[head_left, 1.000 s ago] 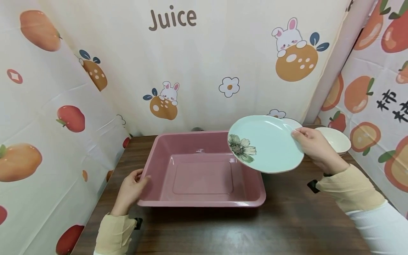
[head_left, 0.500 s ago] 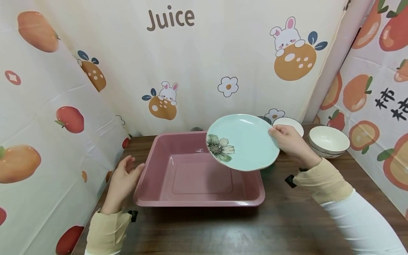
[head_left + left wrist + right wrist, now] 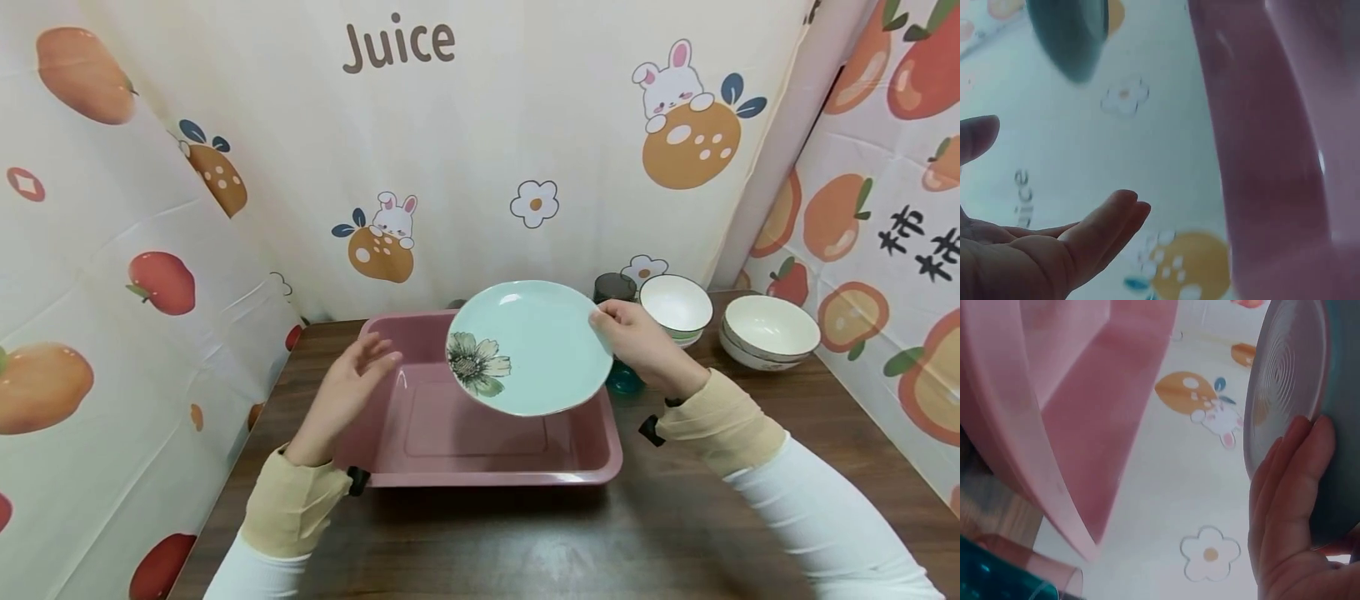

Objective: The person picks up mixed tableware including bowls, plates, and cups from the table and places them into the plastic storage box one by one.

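Note:
A pale blue-green plate (image 3: 536,342) with a printed flower near its left edge is held over a pink plastic basin (image 3: 480,480). My right hand (image 3: 641,342) grips the plate by its right rim, thumb on top; fingers (image 3: 1291,481) lie against its underside in the right wrist view. To the plate's left, my left hand (image 3: 348,400) hovers above the basin's left side, fingers loosely spread, touching nothing. The plate's edge (image 3: 1075,37) shows above that hand in the left wrist view, apart from it. The plate hides part of the basin's interior.
Right of the basin stand a dark glass (image 3: 615,287) and a teal glass (image 3: 624,379), partly hidden. White bowls (image 3: 675,304) and a stack of cream bowls (image 3: 772,329) sit at the back right of the wooden table (image 3: 675,533). Printed curtains (image 3: 480,125) enclose the table.
My right hand has carried the plate leftward from the basin's right side to over its middle. My left hand has let go of the basin's left rim and moved right, toward the plate.

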`<act>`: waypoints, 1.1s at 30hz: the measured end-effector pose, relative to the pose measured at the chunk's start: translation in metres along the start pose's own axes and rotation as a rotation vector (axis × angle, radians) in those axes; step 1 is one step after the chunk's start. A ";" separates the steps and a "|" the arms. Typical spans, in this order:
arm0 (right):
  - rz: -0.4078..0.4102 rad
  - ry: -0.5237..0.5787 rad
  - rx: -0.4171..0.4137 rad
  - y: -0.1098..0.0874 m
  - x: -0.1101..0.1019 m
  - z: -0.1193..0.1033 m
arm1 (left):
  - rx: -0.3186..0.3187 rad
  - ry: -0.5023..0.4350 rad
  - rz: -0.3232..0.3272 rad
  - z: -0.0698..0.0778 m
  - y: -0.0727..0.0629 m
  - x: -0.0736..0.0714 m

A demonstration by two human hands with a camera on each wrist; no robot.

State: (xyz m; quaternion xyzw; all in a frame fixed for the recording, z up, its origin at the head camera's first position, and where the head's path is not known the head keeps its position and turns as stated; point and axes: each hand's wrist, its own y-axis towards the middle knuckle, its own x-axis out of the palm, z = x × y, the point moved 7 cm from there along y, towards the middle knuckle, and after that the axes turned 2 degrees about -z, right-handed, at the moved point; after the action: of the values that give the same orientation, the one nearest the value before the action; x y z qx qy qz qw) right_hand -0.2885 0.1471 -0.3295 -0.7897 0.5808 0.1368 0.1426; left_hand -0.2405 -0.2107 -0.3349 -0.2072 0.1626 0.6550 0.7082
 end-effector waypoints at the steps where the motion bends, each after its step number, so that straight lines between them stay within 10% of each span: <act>1: -0.007 -0.002 0.002 0.001 0.003 0.000 | 0.012 0.005 -0.022 0.003 0.003 0.006; 17: -0.092 -0.008 0.050 0.003 0.032 0.007 | 0.014 -0.209 -0.258 0.010 0.033 0.069; 33: -0.116 0.151 0.005 0.001 0.030 0.004 | 0.089 -0.042 -0.050 0.040 0.032 0.054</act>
State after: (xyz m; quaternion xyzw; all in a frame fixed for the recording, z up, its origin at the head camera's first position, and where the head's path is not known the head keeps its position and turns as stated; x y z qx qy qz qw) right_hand -0.2808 0.1216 -0.3447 -0.8297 0.5436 0.0667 0.1081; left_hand -0.2690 -0.1421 -0.3302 -0.1656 0.1714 0.6333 0.7363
